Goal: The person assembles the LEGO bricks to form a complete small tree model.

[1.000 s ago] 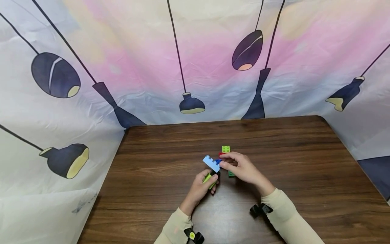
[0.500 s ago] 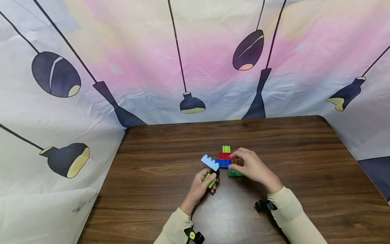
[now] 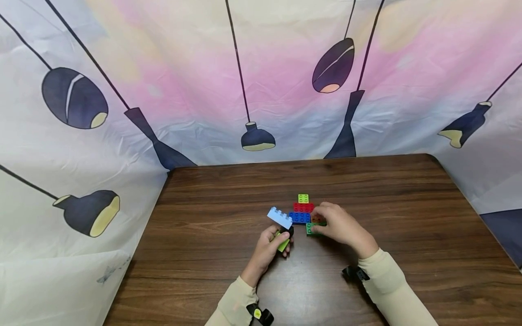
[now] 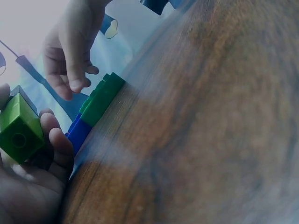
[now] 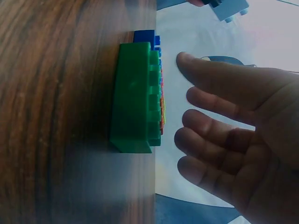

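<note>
My left hand (image 3: 264,250) grips a small build of toy building bricks. In it I see a lime green brick (image 4: 19,128), a black brick (image 3: 288,231) and a long light blue brick (image 3: 279,218) that sticks out past the fingers. My right hand (image 3: 344,228) hovers over the right end of the bricks on the table, fingers loosely bent, with nothing in it. Below it are a green brick (image 5: 131,98) and a brown brick (image 3: 315,218), partly hidden in the head view. The right wrist view shows a gap between fingertips and bricks.
Beside the green brick lie a blue brick (image 3: 300,218), a red brick (image 3: 303,207) and a small lime brick (image 3: 303,198), close together, studs up. They rest on a dark wooden table (image 3: 212,213). A printed curtain (image 3: 195,90) hangs behind it.
My right hand has drawn back to the right from the blue brick, uncovering the blue and red bricks, and now hangs over the green and brown ones. The left hand's build has tilted slightly.
</note>
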A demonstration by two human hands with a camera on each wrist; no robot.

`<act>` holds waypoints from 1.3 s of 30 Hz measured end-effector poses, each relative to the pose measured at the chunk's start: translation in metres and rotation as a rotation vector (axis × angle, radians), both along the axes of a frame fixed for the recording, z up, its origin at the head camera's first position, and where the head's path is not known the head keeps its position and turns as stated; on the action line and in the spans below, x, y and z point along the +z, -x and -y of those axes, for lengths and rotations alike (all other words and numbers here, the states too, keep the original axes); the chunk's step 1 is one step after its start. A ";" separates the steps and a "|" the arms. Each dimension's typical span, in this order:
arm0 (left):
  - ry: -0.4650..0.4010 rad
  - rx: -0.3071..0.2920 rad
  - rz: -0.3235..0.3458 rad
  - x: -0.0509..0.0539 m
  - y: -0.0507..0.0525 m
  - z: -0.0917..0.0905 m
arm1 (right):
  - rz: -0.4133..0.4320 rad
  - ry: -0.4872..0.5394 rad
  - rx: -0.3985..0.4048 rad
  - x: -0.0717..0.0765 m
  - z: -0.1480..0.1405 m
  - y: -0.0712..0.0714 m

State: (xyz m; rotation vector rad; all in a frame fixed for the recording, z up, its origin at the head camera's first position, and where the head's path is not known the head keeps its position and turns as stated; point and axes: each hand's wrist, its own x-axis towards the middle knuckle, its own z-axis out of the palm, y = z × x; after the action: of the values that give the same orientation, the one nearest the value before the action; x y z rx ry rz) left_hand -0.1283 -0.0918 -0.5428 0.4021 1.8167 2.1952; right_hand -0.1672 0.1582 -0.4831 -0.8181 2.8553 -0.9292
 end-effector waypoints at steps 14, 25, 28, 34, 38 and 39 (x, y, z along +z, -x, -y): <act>-0.040 -0.023 -0.010 0.000 0.000 0.001 | 0.066 -0.047 0.026 -0.002 0.000 -0.002; -0.041 -0.014 -0.007 0.000 0.000 0.001 | 0.114 -0.097 0.043 0.000 0.004 -0.004; -0.038 -0.014 -0.006 0.000 0.001 0.001 | 0.113 -0.115 0.031 0.000 0.006 -0.006; -0.031 -0.018 -0.002 0.000 0.001 0.001 | 0.135 -0.138 0.004 0.002 0.011 -0.009; -0.027 -0.020 -0.001 0.000 0.001 0.001 | 0.141 -0.148 0.000 0.002 0.013 -0.011; -0.028 -0.021 -0.001 0.001 0.000 0.001 | 0.138 -0.149 0.002 0.002 0.013 -0.011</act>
State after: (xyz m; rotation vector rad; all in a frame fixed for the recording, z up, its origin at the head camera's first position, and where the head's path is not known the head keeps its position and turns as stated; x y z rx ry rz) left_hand -0.1288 -0.0926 -0.5421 0.4264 1.7763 2.2086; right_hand -0.1561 0.1454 -0.4813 -0.7122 2.7631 -0.7303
